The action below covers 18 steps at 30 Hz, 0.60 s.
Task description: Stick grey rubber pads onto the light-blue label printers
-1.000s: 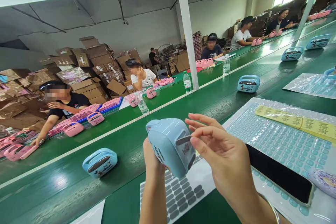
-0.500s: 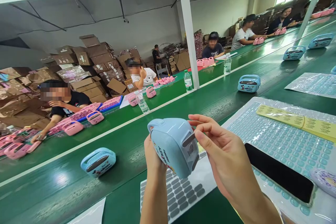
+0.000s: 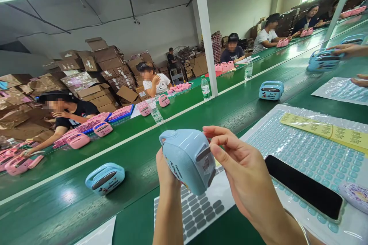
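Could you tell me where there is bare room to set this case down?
Free: green belt between near blue case and far blue case. Crowded: grey pad sheet, teal pad sheet and phone by the held case.

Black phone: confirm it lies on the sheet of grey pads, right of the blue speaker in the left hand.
Not quite. The head view shows the black phone on the sheet of teal pads, not grey ones, right of the blue speaker in the left hand.

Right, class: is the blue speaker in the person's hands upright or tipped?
Tipped. The left hand holds the blue speaker with its underside and grey pads facing the camera; the right hand pinches its edge.
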Motion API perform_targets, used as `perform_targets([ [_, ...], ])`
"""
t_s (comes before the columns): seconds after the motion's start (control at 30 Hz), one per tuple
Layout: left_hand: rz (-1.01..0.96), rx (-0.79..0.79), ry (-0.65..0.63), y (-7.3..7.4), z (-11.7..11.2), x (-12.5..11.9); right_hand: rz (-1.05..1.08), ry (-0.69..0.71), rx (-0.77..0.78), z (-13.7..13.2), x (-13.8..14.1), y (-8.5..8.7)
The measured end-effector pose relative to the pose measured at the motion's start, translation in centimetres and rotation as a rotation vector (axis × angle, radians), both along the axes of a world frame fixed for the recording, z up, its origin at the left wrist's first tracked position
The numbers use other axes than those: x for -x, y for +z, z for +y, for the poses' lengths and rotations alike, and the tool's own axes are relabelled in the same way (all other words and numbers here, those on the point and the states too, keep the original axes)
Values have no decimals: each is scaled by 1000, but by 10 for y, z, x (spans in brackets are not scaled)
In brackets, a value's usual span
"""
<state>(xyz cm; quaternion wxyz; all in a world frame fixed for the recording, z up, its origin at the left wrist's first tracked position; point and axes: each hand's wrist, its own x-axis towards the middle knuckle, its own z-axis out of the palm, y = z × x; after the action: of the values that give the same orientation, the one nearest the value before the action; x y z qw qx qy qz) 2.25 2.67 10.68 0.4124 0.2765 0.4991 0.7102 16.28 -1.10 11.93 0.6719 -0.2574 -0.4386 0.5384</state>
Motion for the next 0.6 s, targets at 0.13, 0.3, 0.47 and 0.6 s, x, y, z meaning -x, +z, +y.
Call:
perform_targets([
  [0.13, 22, 21, 5, 1, 0, 1, -9, -13, -27, -1, 0, -1],
  [0.3, 26, 67, 49, -3, -2, 2, -34, -63, -52, 0, 0, -4],
  [0.47, 19, 27, 0, 1, -4, -2, -42, -147, -90, 0, 3, -5],
  [0.6, -71, 1, -57, 0, -4, -4, -2, -214, -133, 0, 5, -5],
])
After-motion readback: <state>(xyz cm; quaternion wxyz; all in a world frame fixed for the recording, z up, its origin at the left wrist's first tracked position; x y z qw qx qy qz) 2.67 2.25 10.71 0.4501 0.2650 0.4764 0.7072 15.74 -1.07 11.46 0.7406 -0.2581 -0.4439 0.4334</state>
